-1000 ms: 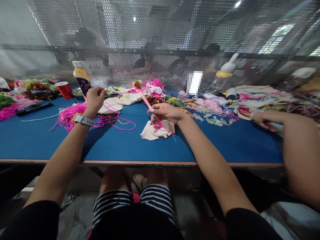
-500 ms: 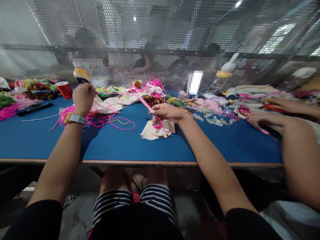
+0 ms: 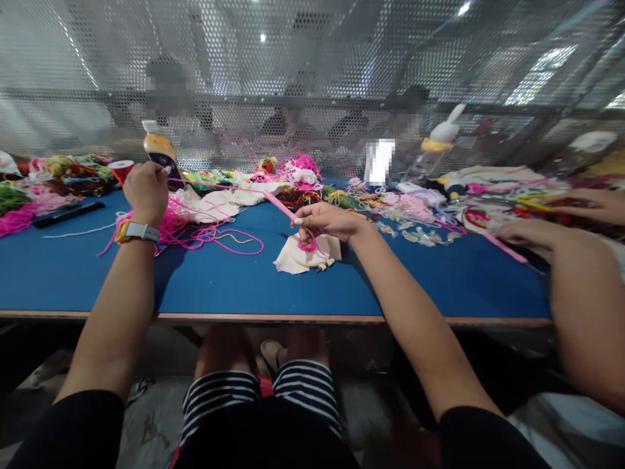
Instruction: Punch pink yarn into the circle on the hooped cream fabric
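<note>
Right hand (image 3: 326,221) pinches pink tool (image 3: 278,204) over cloth hoop (image 3: 306,253), near middle of bench (image 3: 234,286). Left hand (image 3: 145,189) clenched on pink yarn (image 3: 195,231), pulled taut toward left back corner. Yarn light, soft, likely tangles; hold close to tool tip. Hoop stiff, cloth limp.

Two hands of the wearer are being seen, the left hand (image 3: 145,187) and the right hand (image 3: 326,220). One pink tool (image 3: 279,204), one embroidery hoop (image 3: 307,254), one red spool (image 3: 121,169) and two bottles are being counted on one bench (image 3: 234,286).
</note>
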The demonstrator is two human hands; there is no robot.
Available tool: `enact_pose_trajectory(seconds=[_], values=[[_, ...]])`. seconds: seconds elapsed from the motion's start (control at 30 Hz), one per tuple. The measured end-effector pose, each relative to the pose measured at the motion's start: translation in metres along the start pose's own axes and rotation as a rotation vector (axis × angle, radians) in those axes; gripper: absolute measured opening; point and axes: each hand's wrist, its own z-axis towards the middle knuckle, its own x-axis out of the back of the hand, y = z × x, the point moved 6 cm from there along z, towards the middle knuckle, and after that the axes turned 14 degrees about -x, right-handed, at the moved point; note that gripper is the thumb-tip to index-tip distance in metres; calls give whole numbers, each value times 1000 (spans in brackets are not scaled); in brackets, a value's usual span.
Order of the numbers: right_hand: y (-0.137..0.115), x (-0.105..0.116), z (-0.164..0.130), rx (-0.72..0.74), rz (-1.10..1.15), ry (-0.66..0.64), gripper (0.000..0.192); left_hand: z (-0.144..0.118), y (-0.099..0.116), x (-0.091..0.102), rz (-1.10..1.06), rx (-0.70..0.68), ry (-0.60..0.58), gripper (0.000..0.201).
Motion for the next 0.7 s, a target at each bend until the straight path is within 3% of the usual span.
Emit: enact_pose_trajectory(seconds=[0.7], values=[[0, -3, -1, -17, -63, -48, 30, -3, -13, 14, 228, 98, -90, 28]])
